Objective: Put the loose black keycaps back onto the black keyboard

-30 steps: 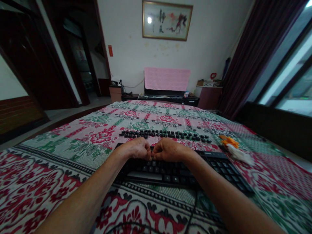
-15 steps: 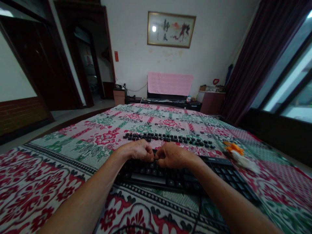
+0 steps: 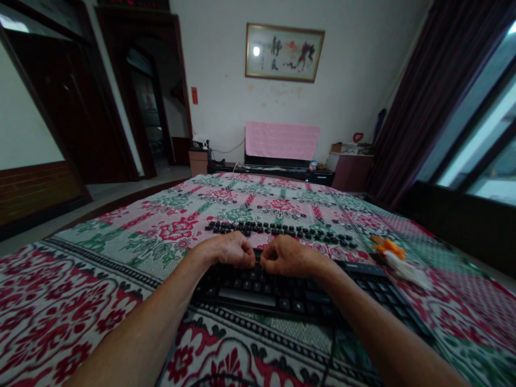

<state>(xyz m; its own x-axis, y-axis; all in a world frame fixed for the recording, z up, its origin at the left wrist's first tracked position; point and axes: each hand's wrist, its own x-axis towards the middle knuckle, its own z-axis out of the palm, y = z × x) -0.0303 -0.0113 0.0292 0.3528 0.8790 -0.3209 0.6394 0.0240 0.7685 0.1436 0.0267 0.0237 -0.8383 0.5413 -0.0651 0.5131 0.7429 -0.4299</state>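
Observation:
A black keyboard point(image 3: 250, 298) lies in front of me on the patterned cloth, its upper middle part covered by my hands. My left hand point(image 3: 235, 250) is closed over the upper key rows, fingers curled and pinched. Close beside it, my right hand point(image 3: 288, 256) is also closed, thumb and forefinger pressed together. Both sets of fingertips nearly meet above the keys; whatever they pinch is too small and dark to make out. Just beyond the hands, loose black keycaps point(image 3: 278, 230) lie in rough rows on the cloth.
An orange item point(image 3: 390, 247) and a crumpled white cloth point(image 3: 409, 271) lie right of the keyboard. The floral cloth point(image 3: 177, 230) covers the broad surface. Beyond stand a low black cabinet point(image 3: 274, 169) and a pink-covered panel point(image 3: 282, 138). A dark curtain point(image 3: 427, 107) hangs at right.
The view has shifted slightly. My right hand's fingertips have moved a little to the right, away from the left ones; both hands stay closed over the same part of the keyboard.

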